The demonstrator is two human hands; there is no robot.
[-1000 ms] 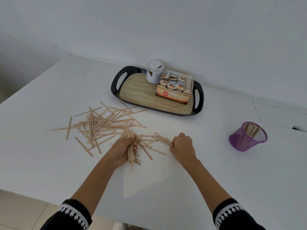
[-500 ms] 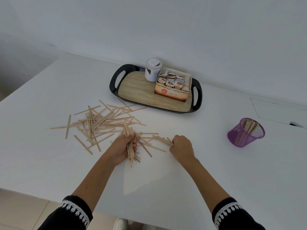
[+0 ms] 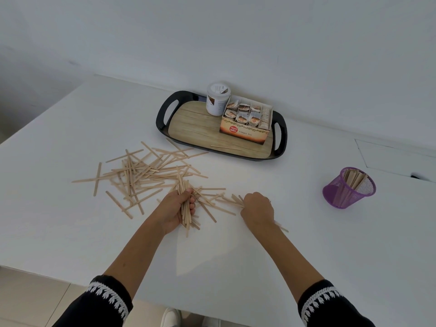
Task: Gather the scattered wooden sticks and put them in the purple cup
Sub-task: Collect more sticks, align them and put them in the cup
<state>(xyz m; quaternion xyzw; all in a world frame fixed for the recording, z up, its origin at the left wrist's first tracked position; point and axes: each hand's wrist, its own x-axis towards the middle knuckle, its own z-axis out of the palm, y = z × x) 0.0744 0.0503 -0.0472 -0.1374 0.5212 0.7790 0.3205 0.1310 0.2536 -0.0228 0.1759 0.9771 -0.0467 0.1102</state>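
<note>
- A loose scatter of wooden sticks [image 3: 141, 172] is seen on the white table [image 3: 70, 232] at about 10 o'clock from the hands; none of these has been collected yet, and they are judged to be the larger part of what is left.
- A thick bundle of sticks [image 3: 185, 206] is gripped by the left hand [image 3: 175, 210], whose fingers are curled round it; the bundle stands roughly along the 12-to-6 line, its lower ends touching or nearly touching the table.
- Several more loose sticks [image 3: 212, 199] are spread between the two hands, crossing one another.
- A few sticks [image 3: 232, 200] are pinched by the right hand [image 3: 257, 210], closed over them, with one end poking out towards 5 o'clock past the wrist.
- One single stick [image 3: 225, 147] is left lying on the wooden tray [image 3: 162, 114] at 12 o'clock, in front of a tea box [image 3: 245, 123] and a white jar [image 3: 217, 99].
- The purple cup [image 3: 349, 188] is placed at 3 o'clock, well apart from the hands, tilted, and already partly filled with sticks.
- The task is judged as partway done: some sticks are stowed, two handfuls are held but not delivered, and much gathering remains.
</note>
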